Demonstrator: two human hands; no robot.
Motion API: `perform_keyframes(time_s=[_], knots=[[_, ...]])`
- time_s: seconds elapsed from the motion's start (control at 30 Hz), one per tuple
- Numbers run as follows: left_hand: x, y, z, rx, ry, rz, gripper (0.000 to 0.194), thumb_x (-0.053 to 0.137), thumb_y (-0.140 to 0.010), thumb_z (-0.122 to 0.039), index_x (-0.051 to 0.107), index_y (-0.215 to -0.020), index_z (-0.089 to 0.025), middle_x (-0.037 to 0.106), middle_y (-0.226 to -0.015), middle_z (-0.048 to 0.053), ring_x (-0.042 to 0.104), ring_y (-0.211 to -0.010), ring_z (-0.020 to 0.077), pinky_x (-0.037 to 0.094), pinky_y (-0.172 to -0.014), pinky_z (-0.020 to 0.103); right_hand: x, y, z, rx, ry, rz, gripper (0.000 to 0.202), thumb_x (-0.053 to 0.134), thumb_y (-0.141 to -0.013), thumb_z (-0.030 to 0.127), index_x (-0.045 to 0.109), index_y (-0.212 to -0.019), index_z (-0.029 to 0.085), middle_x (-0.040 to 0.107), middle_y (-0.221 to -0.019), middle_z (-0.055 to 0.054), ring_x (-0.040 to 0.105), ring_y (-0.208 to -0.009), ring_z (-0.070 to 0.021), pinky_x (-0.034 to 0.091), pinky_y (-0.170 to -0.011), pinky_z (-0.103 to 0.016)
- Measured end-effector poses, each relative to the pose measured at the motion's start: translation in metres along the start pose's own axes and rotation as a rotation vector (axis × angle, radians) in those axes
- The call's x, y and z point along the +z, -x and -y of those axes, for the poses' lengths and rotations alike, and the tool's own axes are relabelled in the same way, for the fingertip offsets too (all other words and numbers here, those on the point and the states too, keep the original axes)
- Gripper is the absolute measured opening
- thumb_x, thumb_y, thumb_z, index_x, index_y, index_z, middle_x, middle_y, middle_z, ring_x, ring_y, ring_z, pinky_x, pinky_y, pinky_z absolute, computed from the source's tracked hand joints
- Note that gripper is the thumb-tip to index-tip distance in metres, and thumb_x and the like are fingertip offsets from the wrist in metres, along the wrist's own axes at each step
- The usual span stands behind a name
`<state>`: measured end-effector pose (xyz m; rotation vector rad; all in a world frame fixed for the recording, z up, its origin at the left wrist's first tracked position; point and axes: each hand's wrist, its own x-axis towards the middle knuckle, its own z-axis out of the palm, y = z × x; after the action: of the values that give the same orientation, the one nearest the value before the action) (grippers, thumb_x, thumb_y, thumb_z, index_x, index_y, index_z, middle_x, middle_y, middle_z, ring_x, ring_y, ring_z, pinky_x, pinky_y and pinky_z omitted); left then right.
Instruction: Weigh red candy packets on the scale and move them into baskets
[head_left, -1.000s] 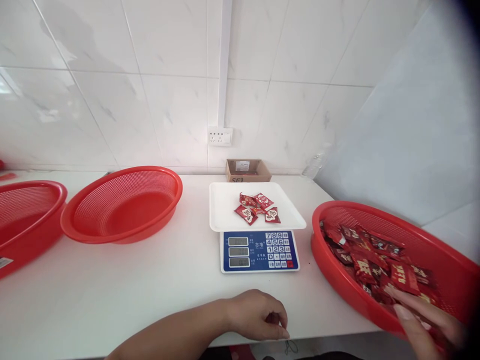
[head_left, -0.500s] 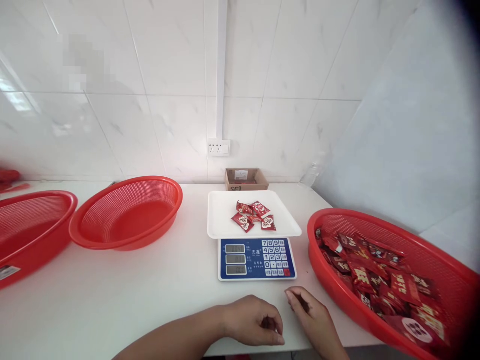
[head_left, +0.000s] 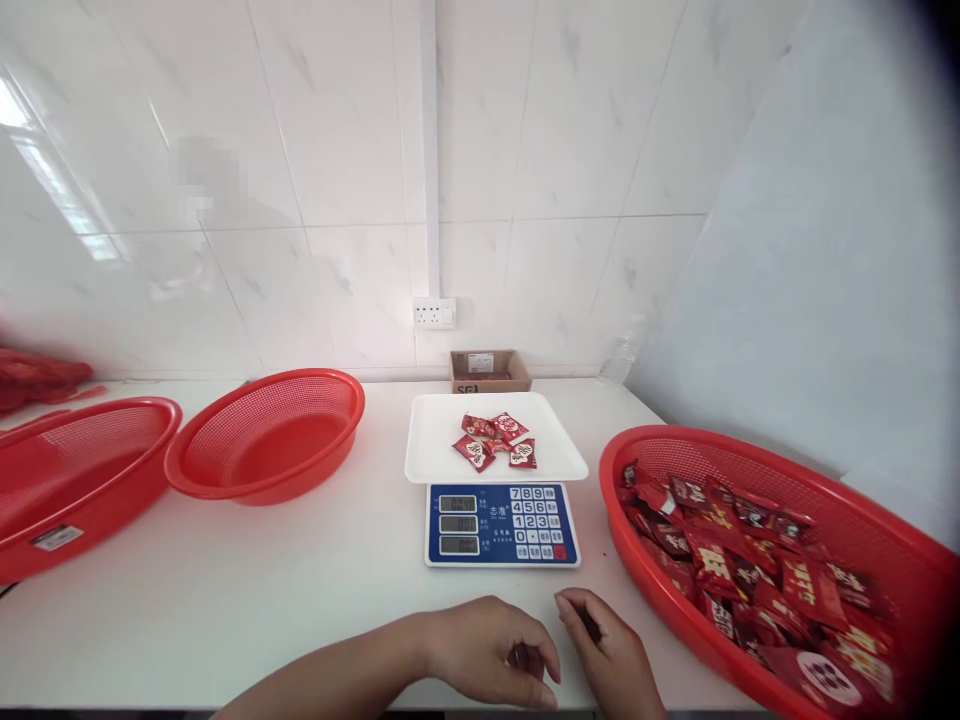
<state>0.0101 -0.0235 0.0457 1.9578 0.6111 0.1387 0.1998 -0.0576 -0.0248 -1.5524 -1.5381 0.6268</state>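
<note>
My left hand (head_left: 491, 650) hovers near the table's front edge, fingers loosely curled and apart with nothing between them. Close to its right is my right hand (head_left: 606, 645), its thumb and forefinger pressed together; whether something tiny is between them is hidden. Just beyond both hands stands a scale with a blue keypad panel (head_left: 501, 525) and three small displays. Several red candy packets (head_left: 474, 452) lie on its white tray (head_left: 430, 440). To the right, a red basket (head_left: 637, 560) holds many red and dark packets (head_left: 712, 560).
Two red perforated baskets stand on the left, one nearer the scale (head_left: 270, 487) and one at the edge (head_left: 105, 500). Behind the scale is a small cardboard box (head_left: 491, 386). A clear bottle (head_left: 618, 362) stands by the wall, and red mesh (head_left: 41, 378) lies far left.
The view has shifted slightly, showing more of the left basket and red mesh. My hands keep nearly the same pose, and the packets on the tray have not moved.
</note>
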Motion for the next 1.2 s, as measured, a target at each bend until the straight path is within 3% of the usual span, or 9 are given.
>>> perform_keyframes(time_s=[0.27,0.4,0.53,0.6,0.7,0.8,0.9,1.07,1.2], knots=[[-0.001,-0.012,-0.029,0.123,-0.122,-0.147,0.015,0.054,-0.080,-0.023,0.063,-0.092,-0.019,0.062,-0.082,0.001,0.056,-0.073,0.0119,0.045,-0.069,0.019,0.002,0.002,0.010,-0.014,-0.102,-0.018,0.020,0.046,-0.081,0.032,0.059,-0.072,0.020,0.063,-0.067,-0.002,0.059,-0.062,-0.0164,0.046,-0.059,-0.024],[-0.010,-0.037,-0.060,0.215,-0.141,-0.216,0.015,0.048,-0.085,-0.023,0.062,-0.086,-0.017,0.062,-0.083,0.002,0.056,-0.074,0.0120,0.044,-0.068,0.020,0.003,0.001,0.008,-0.024,-0.126,-0.022,0.018,0.044,-0.078,0.020,0.061,-0.080,0.019,0.066,-0.077,-0.004,0.060,-0.071,-0.0175,0.046,-0.063,-0.025],[-0.020,-0.075,-0.095,0.300,-0.243,-0.244,0.016,0.046,-0.087,-0.024,0.060,-0.086,-0.016,0.061,-0.082,0.000,0.056,-0.073,0.0113,0.043,-0.066,0.020,0.003,0.001,0.008,-0.005,-0.030,-0.063,0.019,0.042,-0.081,0.024,0.060,-0.076,0.018,0.063,-0.069,-0.003,0.057,-0.062,-0.0164,0.042,-0.055,-0.023],[-0.022,-0.100,-0.110,0.323,-0.393,-0.197,0.016,0.043,-0.088,-0.022,0.059,-0.091,-0.017,0.062,-0.087,0.000,0.057,-0.077,0.0118,0.043,-0.068,0.019,0.002,0.001,0.009,-0.017,-0.017,-0.061,0.021,0.042,-0.082,0.026,0.058,-0.070,0.019,0.060,-0.063,-0.001,0.053,-0.057,-0.0145,0.039,-0.052,-0.022],[-0.018,-0.142,-0.124,0.314,-0.721,-0.022,0.019,0.042,-0.088,-0.019,0.058,-0.099,-0.018,0.061,-0.098,0.002,0.057,-0.089,0.0146,0.043,-0.075,0.022,-0.001,0.000,0.012,-0.044,-0.027,-0.050,0.022,0.041,-0.084,0.026,0.057,-0.069,0.020,0.057,-0.061,0.001,0.050,-0.056,-0.0129,0.038,-0.051,-0.022],[-0.006,-0.182,-0.127,0.295,-0.896,0.173,0.022,0.051,-0.083,-0.022,0.059,-0.103,-0.018,0.062,-0.103,0.006,0.057,-0.092,0.0211,0.044,-0.074,0.027,-0.002,0.000,0.012,-0.071,-0.036,-0.065,0.021,0.042,-0.083,0.024,0.056,-0.068,0.020,0.055,-0.060,0.001,0.048,-0.055,-0.0122,0.037,-0.052,-0.022],[0.008,-0.215,-0.122,0.259,-1.003,0.274,0.031,0.060,-0.074,-0.021,0.060,-0.105,-0.015,0.062,-0.102,0.011,0.058,-0.088,0.0279,0.047,-0.069,0.034,-0.001,-0.001,0.011,-0.086,-0.068,-0.088,0.020,0.043,-0.082,0.022,0.056,-0.067,0.020,0.054,-0.060,0.002,0.048,-0.056,-0.0120,0.038,-0.053,-0.021],[0.020,-0.245,-0.114,0.206,-1.150,0.273,0.042,0.062,-0.066,-0.012,0.060,-0.108,-0.020,0.055,-0.115,0.011,0.056,-0.095,0.0280,0.046,-0.074,0.035,-0.003,-0.002,0.011,-0.074,-0.081,-0.099,0.019,0.044,-0.080,0.020,0.057,-0.066,0.019,0.055,-0.059,0.002,0.049,-0.056,-0.0116,0.037,-0.053,-0.021],[0.016,-0.254,-0.112,0.224,-1.232,0.227,0.036,0.063,-0.069,-0.017,0.062,-0.104,-0.019,0.053,-0.117,0.013,0.051,-0.101,0.0301,0.042,-0.082,0.040,-0.005,-0.002,0.012,-0.070,-0.100,-0.097,0.018,0.045,-0.079,0.019,0.057,-0.066,0.019,0.056,-0.060,0.002,0.049,-0.056,-0.0112,0.037,-0.054,-0.020]])
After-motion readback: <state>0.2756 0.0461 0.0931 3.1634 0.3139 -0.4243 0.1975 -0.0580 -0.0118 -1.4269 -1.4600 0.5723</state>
